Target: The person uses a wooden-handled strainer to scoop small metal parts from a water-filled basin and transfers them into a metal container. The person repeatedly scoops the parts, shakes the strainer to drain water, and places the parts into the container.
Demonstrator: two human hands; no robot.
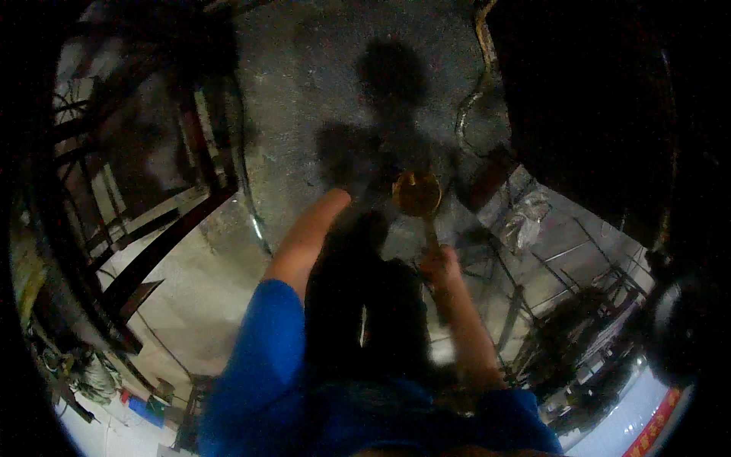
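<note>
My right hand (440,265) is closed round the handle of a ladle (417,195). Its round bowl, brownish with a yellow-lit rim, points away from me over the dark floor. What the bowl holds, if anything, is too dim to tell. On the left, my bare forearm (308,228) stretches forward from a blue sleeve. At its far end, where my left hand (339,198) would show, no fingers can be made out against the shadow, and nothing held is visible there. The ladle and the left arm are apart.
Grey concrete floor (282,99) lies ahead, with my shadow across it. A dark metal frame (164,244) stands on the left, a large dark block (586,107) on the right. A crumpled pale bag (527,219) and thin rods (563,266) lie at the right.
</note>
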